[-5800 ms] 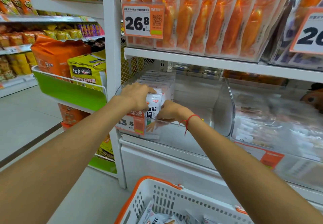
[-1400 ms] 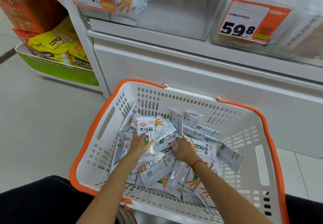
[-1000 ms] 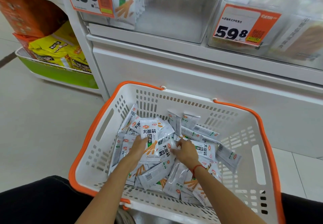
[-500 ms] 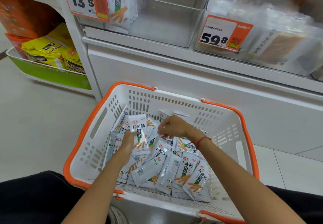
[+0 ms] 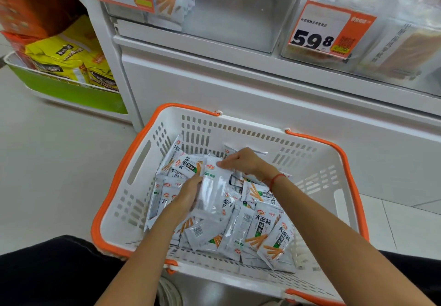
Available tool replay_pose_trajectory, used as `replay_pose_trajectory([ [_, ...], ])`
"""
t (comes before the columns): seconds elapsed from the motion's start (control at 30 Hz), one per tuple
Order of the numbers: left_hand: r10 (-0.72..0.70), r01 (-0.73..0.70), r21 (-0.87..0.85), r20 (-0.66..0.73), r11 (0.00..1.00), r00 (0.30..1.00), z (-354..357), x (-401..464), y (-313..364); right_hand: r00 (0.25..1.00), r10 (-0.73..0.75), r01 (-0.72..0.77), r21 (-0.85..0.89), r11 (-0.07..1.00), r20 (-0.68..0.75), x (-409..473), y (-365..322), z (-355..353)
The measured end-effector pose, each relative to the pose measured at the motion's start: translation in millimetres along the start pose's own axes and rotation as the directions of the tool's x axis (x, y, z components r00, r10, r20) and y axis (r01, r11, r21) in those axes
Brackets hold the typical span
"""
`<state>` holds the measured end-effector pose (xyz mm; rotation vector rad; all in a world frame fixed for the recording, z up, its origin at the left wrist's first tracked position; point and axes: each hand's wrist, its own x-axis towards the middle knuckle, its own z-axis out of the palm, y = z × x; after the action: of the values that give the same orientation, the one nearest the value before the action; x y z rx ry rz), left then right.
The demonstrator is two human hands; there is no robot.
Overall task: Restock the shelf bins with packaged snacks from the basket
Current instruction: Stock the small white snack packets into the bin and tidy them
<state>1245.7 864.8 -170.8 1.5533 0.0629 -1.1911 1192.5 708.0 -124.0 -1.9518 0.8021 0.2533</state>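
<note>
1. Gathering step: left hand (image 5: 188,192) holds a silver packet (image 5: 212,193) at basket (image 5: 307,153) centre; right hand (image 5: 241,161) pinches its top edge, 12 o'clock.
2. Loose packets (image 5: 260,229) fill the basket floor.
3. Next, judged: lift the handful to the clear bin (image 5: 238,12), 12 o'clock, mostly unfilled.

Right hand (image 5: 245,162) now swung across to the left hand (image 5: 188,196), a second snack packet (image 5: 212,193) laid onto the one it held, both hands lifted off the basket pile (image 5: 257,231)
</note>
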Motion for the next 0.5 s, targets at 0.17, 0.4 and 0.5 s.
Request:
replay_pose_trajectory([
  [0.17,-0.098,0.095,-0.053,-0.067,0.994,0.993,-16,22,-13,0.997,-0.036,0.042,0.085,0.995,-0.065,4,4,15],
  [0.4,-0.055,0.063,0.07,-0.104,0.996,0.993,-14,17,-9,0.952,0.031,-0.025,-0.021,0.999,0.305,-12,-12,-6],
  [0.5,0.012,0.002,0.155,-0.091,0.988,0.996,-11,11,-3,0.862,0.082,0.057,-0.255,0.965,0.501,-20,-21,-23],
])
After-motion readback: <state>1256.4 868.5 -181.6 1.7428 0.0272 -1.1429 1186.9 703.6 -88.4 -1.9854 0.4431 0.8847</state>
